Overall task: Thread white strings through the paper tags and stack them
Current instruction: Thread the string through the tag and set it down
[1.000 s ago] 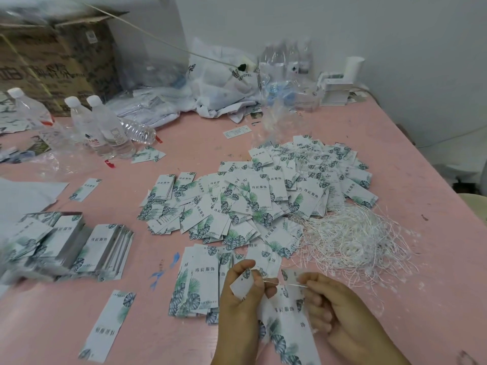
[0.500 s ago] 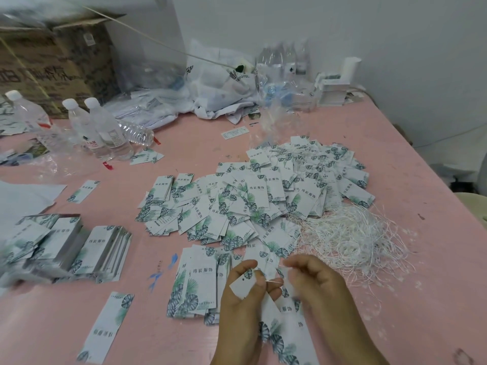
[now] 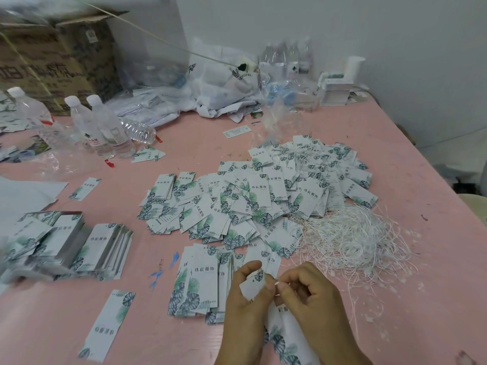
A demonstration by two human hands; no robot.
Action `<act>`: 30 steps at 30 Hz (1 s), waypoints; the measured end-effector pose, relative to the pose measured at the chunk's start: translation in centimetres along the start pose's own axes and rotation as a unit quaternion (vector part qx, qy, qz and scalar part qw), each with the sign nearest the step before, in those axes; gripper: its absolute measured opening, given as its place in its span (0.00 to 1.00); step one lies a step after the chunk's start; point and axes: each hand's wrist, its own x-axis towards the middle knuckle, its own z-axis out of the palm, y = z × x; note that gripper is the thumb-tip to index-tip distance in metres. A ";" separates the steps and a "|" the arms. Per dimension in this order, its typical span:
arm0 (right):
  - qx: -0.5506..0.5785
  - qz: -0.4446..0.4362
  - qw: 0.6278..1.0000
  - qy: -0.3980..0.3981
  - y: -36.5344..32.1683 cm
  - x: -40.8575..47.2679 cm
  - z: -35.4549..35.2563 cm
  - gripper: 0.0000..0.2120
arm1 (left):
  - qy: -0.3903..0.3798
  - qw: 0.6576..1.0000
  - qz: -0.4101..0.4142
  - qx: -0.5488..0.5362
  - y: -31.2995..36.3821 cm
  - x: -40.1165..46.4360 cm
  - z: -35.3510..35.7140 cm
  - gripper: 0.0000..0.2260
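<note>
The left hand (image 3: 246,299) pinches a small paper tag (image 3: 253,285) between thumb and fingers, low in the view above the pink table (image 3: 434,299). The right hand (image 3: 309,293) meets it, fingertips pinching a white string end (image 3: 277,284) at the tag's edge. Just left lies a neat tag stack (image 3: 199,283); beyond spreads a loose tag heap (image 3: 263,196), with a tangle of white strings (image 3: 350,238) to its right. Water bottles (image 3: 102,127) and a cardboard box (image 3: 52,64) stand far left
</note>
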 end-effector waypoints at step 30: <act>-0.013 -0.003 0.999 -0.035 -2.4 0.2 0.8 0.13 | -0.020 0.986 0.098 0.131 0.2 -1.0 -0.3 0.18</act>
